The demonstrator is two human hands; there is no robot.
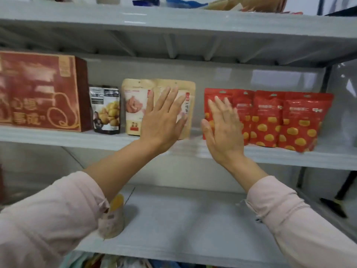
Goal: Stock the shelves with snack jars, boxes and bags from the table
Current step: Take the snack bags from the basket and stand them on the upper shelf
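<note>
On the middle shelf (270,155) stand snack bags in a row. My left hand (164,120) lies flat with straight fingers against the front of the beige kraft bags (135,105). My right hand (224,124) lies flat, fingers straight, in front of the leftmost of several red bags (270,117) with yellow spots; contact is likely but blurred. A black bag (105,110) stands left of the beige ones, beside a large red gift box (38,89) at the shelf's left end. Neither hand holds anything.
The lower shelf (183,219) carries one clear jar with a yellow lid (114,217), partly behind my left sleeve. The top shelf (173,18) holds blue and tan bags. Coloured packages show below the lower shelf's front edge. A dark stand is at the right.
</note>
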